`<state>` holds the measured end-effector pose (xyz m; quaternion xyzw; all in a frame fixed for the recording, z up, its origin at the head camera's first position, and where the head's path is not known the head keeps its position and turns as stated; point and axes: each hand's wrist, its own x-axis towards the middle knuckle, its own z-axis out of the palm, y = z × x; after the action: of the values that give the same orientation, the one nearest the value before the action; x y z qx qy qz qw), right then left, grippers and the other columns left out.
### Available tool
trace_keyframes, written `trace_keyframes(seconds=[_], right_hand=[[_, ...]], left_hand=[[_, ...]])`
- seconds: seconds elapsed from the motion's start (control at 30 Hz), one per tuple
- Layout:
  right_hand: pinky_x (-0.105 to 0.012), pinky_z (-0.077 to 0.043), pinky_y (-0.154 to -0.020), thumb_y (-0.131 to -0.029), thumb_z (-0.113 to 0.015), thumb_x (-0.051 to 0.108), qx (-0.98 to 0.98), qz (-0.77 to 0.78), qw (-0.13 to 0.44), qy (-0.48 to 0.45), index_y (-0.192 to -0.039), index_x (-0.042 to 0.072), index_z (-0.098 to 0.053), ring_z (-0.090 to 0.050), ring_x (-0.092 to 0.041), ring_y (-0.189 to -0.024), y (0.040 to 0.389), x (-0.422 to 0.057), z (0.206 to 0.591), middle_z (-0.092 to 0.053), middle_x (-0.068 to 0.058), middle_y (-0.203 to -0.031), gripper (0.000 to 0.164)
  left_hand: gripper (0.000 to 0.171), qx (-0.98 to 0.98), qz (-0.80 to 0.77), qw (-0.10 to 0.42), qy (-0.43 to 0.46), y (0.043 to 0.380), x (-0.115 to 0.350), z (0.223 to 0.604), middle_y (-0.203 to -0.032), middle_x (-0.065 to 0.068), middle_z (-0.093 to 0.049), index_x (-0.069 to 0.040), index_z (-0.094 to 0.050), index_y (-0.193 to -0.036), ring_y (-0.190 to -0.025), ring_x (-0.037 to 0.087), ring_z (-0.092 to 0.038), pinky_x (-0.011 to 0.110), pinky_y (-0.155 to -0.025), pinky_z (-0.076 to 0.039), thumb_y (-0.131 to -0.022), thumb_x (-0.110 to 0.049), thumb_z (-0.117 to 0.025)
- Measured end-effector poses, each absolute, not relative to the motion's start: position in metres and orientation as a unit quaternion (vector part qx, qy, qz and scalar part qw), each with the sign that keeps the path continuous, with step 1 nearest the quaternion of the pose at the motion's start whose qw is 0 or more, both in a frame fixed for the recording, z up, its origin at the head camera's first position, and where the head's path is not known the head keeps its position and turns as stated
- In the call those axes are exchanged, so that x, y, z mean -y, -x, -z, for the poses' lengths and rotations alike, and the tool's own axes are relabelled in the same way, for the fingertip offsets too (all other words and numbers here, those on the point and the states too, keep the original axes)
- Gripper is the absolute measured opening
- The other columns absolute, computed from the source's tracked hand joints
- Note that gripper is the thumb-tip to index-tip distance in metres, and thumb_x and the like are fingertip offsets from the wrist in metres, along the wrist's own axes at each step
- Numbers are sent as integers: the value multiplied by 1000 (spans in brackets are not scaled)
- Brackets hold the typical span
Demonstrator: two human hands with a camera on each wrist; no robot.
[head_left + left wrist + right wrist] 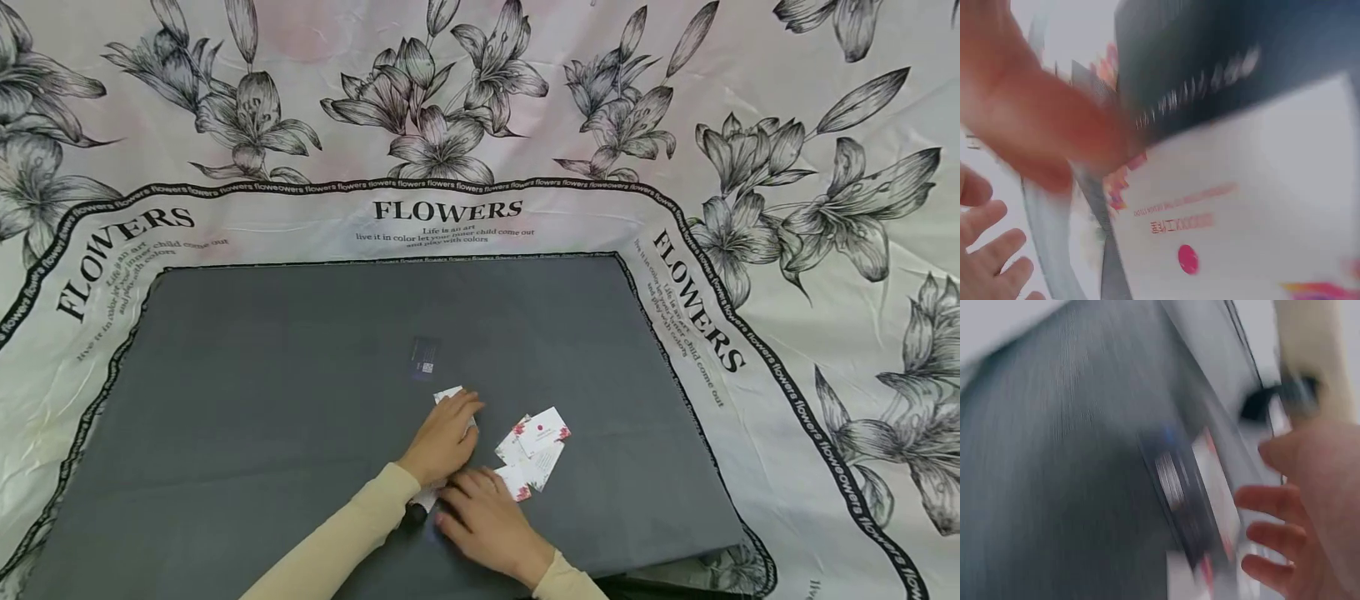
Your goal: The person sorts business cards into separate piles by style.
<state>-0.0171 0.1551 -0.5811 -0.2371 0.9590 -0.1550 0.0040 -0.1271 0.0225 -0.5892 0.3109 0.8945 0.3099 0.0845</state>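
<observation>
My left hand [442, 437], in a pale sleeve, bends its fingers round white business cards that peek out past them. In the left wrist view its blurred thumb [1054, 125] reaches the corner of a white card [1197, 219] with a pink dot and red print. Behind that lies a dark card [1179, 69] with white lettering. My right hand [491, 521] is just nearer, its fingers spread and loosely bent. Blur in the right wrist view shows a dark card [1179, 494] and a white card [1216, 487] beside those fingers, with no card between them.
Several overlapping white cards with red flowers [536, 446] lie right of the hands. A lone dark card [425, 358] with a small square code lies farther off. A grey mat [262, 375] covers the table, framed by a flower-printed cloth [450, 217].
</observation>
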Motion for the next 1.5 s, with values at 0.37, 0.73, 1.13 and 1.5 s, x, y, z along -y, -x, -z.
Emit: trace_keyframes(seconds=[0.37,0.73,1.13,1.5], right_hand=[[-58,-18,-109,-96,-51,39,-989,139,9,-44,-125,16,-64,-28,-42,-137,50,-272,581,-37,-21,-149,39],[-60,-21,-107,-93,-56,40,-988,130,-35,-73,-132,15,-58,-27,-45,-138,41,-263,591,-34,-25,-149,46],[-58,-28,-107,-93,-55,46,-983,129,5,132,-128,24,-62,-32,-39,-138,2,-143,594,-39,-18,-147,42],[-58,-26,-109,-94,-53,46,-985,138,-10,100,-128,19,-62,-29,-40,-139,18,-147,592,-38,-20,-147,44]], left_hand=[[40,-871,-155,42,-465,28,-9,600,-145,0,-48,-16,-57,-132,-139,28,-38,55,-109,-31,-99,-35,-46],[34,-933,-206,-9,-295,17,58,601,-136,7,-56,-11,-64,-120,-132,29,-46,53,-106,-33,-91,-28,-62],[42,-950,-189,0,-249,36,53,607,-140,8,-53,-9,-59,-129,-131,31,-47,56,-103,-35,-92,-29,-60],[39,-923,-229,47,-305,83,11,589,-142,14,-50,-6,-54,-134,-136,34,-41,58,-109,-29,-97,-18,-49]])
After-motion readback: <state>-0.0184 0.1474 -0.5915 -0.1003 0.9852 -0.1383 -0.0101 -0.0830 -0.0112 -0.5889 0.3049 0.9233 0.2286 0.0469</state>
